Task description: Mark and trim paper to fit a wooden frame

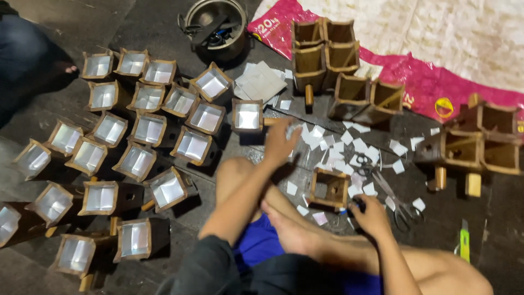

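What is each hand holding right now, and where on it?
The right hand grips a small dark object by its end; what it is cannot be told. The left hand is blurred above the paper squares; any hold cannot be told.

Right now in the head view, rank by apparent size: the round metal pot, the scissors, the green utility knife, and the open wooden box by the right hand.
1. Round metal pot, clearly largest.
2. Scissors and open wooden box: look alike, so unranked.
3. Green utility knife, smallest, though partly cut off in shadow.
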